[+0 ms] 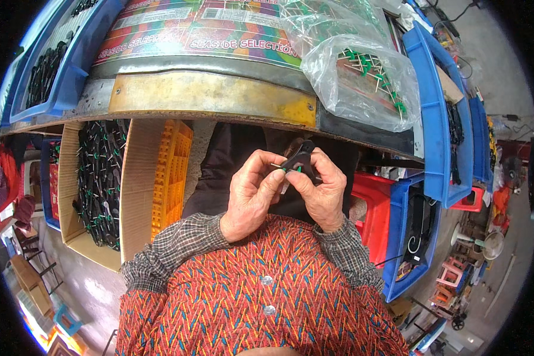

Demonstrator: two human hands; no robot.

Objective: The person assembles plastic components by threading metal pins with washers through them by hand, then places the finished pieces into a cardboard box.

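Above my lap, just in front of the table edge, my two hands meet fingertip to fingertip. My left hand (249, 193) is closed, pinching a thin metal pin with a bit of green at its end. Thumb and fingers of my right hand (323, 187) close on a small black plastic part (301, 157), and another bit of green shows by that thumb. Pin and black part touch or nearly touch; the fingers hide exactly how they fit. A clear plastic bag (332, 77) with several green-headed metal pins (377, 77) lies on the table, ahead and right of my hands.
Left of my lap stand a cardboard box (127, 190) of black parts with green bits and an orange plastic crate (171, 178). Blue bins (65, 77) of black parts flank the table. At right are a red stool (374, 204) and a blue bin (394, 237).
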